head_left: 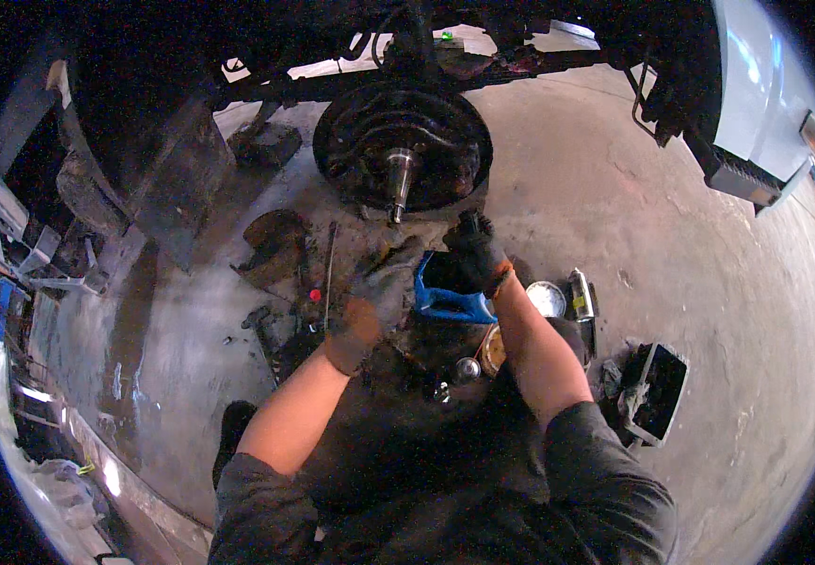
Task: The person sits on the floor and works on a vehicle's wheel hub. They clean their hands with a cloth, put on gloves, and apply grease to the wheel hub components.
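Observation:
Below the hub's steel spindle [400, 174], which juts from a dark round backing plate [341, 141], are my two gloved hands. My left hand [374, 301] is smeared by motion with its fingertips reaching up and right; I cannot tell what, if anything, it holds. My right hand [478, 250] is curled just right of the spindle tip, around something dark that I cannot make out. Beneath and between them lies a blue container [454, 306] with a dark opening. A white round tub [545, 298] and an aerosol can [580, 294] sit right of my right forearm.
A vehicle's undercarriage spans the top, with a pale body panel [760, 85] at right. Dark metal parts [266, 245] and a long rod [331, 278] lie at left. A black bin [654, 395] is at lower right. Metal framing [45, 259] lines the left.

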A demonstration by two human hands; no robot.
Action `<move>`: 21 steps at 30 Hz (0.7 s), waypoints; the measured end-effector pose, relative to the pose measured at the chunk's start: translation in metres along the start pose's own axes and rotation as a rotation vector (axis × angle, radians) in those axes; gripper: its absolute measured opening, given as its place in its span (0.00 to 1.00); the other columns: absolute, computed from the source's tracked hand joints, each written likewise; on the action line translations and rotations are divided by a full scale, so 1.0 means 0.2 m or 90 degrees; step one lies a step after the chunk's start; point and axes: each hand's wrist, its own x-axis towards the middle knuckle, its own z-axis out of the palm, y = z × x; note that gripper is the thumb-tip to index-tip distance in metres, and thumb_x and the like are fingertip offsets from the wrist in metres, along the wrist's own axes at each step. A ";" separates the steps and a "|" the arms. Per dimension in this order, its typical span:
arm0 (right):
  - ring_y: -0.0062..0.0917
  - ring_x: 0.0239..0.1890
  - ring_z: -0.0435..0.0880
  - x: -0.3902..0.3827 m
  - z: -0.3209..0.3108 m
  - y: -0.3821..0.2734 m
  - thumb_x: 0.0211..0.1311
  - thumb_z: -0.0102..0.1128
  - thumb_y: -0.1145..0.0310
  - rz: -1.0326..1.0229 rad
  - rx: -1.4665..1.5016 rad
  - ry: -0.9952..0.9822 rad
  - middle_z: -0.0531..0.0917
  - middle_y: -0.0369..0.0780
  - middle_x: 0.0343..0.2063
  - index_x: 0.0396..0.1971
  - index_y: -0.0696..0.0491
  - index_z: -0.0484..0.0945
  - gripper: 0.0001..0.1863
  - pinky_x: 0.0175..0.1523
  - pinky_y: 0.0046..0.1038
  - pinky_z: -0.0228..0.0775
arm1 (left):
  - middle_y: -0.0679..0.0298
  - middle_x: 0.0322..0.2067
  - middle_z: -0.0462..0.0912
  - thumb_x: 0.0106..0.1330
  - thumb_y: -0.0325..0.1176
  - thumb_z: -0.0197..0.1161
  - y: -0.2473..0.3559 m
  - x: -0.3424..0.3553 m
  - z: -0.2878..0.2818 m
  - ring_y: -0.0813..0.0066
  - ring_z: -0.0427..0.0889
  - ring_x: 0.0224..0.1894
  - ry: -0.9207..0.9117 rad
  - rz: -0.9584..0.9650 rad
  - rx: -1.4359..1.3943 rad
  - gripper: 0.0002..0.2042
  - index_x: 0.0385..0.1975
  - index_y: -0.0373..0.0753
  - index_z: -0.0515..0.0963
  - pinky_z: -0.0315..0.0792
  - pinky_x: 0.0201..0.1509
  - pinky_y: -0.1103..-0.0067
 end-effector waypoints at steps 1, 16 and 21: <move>0.40 0.40 0.76 0.01 0.01 -0.04 0.50 0.63 0.69 -0.089 -0.137 0.027 0.79 0.43 0.33 0.33 0.48 0.78 0.09 0.48 0.43 0.69 | 0.67 0.30 0.79 0.73 0.38 0.51 -0.05 0.04 0.01 0.81 0.76 0.29 -0.034 -0.020 0.049 0.12 0.46 0.38 0.77 0.72 0.34 0.83; 0.36 0.69 0.61 0.23 0.09 0.29 0.67 0.46 0.67 -0.238 -0.804 0.016 0.63 0.44 0.68 0.67 0.55 0.63 0.28 0.73 0.32 0.50 | 0.74 0.33 0.76 0.75 0.36 0.49 -0.21 0.35 0.23 0.88 0.72 0.31 -0.161 -0.027 -0.084 0.17 0.61 0.46 0.72 0.70 0.34 0.88; 0.29 0.67 0.64 0.26 0.21 0.26 0.73 0.42 0.67 0.114 0.200 0.015 0.65 0.39 0.67 0.68 0.54 0.61 0.25 0.71 0.26 0.54 | 0.54 0.52 0.78 0.57 0.21 0.60 -0.34 0.41 0.24 0.60 0.78 0.53 -0.124 0.026 0.079 0.25 0.59 0.34 0.72 0.74 0.55 0.69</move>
